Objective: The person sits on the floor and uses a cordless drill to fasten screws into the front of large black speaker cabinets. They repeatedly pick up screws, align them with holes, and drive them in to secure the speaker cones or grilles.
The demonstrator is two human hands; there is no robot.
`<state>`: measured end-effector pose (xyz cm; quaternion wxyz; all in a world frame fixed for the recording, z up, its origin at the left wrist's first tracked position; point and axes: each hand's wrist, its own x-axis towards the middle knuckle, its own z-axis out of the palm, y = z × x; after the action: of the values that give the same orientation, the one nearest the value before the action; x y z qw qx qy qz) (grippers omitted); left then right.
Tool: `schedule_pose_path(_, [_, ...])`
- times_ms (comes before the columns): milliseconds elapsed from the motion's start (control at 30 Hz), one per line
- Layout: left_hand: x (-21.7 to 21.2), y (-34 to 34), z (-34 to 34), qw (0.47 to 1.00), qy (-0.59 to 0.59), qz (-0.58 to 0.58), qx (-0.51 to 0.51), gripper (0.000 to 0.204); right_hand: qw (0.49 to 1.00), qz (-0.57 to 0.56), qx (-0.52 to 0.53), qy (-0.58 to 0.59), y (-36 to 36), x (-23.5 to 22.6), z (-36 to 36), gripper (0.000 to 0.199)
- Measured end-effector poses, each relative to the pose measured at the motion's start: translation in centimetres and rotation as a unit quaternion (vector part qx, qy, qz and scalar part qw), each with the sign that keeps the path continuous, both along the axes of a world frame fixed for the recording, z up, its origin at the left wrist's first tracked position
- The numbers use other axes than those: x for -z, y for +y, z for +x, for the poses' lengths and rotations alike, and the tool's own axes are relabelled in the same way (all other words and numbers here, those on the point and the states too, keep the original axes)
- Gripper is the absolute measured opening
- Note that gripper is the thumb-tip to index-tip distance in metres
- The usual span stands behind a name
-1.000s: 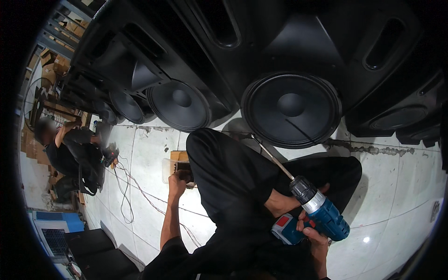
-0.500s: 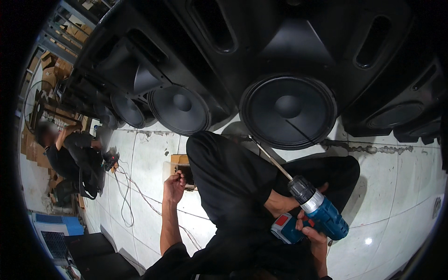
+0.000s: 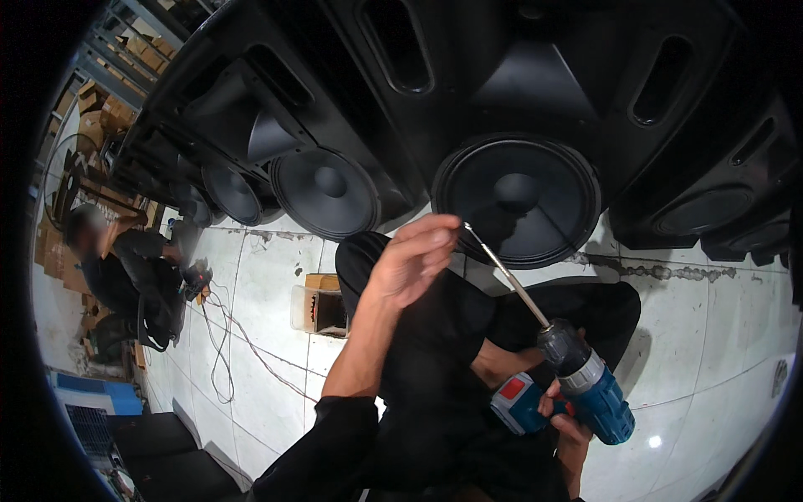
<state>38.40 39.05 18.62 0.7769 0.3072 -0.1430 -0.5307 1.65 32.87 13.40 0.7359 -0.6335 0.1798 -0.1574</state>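
My right hand (image 3: 565,414) is wrapped round the grip of a blue cordless drill (image 3: 598,402) with a black chuck and a red-marked battery. A long metal driver bit (image 3: 512,280) points up and left from it. At the bit's tip is my left hand (image 3: 418,261), its thumb and forefinger pinched together; what they hold, if anything, is too small to name. Just beyond the tip stands a large black loudspeaker cabinet (image 3: 468,125) with a round speaker cone (image 3: 517,201) low in its front.
More black loudspeakers (image 3: 326,188) stand in a row to both sides. By my left knee is a clear plastic box (image 3: 299,309) with dark small parts. Cables (image 3: 226,335) trail over the tiled floor (image 3: 268,276). Another person (image 3: 125,276) sits at the far left near cardboard boxes (image 3: 100,117).
My left hand has moved from the plastic box up and right to the driver bit's tip. The drill has shifted slightly right and down in my right hand.
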Motion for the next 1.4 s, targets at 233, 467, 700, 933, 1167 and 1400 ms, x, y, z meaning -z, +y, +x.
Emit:
schedule_pose_path(233, [-1.3,-4.1,-2.3,0.994,-0.092,0.041,0.03,0.023,0.968,0.165,0.158,-0.105,0.6,2.5,-1.4,0.087])
schedule_pose_path(467, [-2.3,-4.1,-1.7,0.984,-0.159,0.082,0.022,0.022,0.976,0.105,0.134,-0.137,-0.2,2.5,-0.5,0.088])
schedule_pose_path(700, [-4.0,-5.2,-0.1,0.959,-0.243,0.114,0.091,0.015,0.982,0.077,0.144,-0.098,-0.5,3.7,-2.3,0.093])
schedule_pose_path(933, [-5.1,-9.0,0.3,0.928,-0.321,0.08,0.168,0.02,0.96,0.267,0.062,0.055,-2.7,2.2,-5.2,0.085])
schedule_pose_path(1167, [-6.3,-15.8,-3.9,0.968,-0.229,0.014,0.101,0.027,0.855,-0.305,0.386,0.164,-0.1,1.7,0.5,0.068])
schedule_pose_path(1400, [-7.6,-18.4,-4.4,0.954,-0.294,-0.007,0.054,0.03,0.65,-0.484,0.523,0.265,1.1,3.2,3.4,0.064])
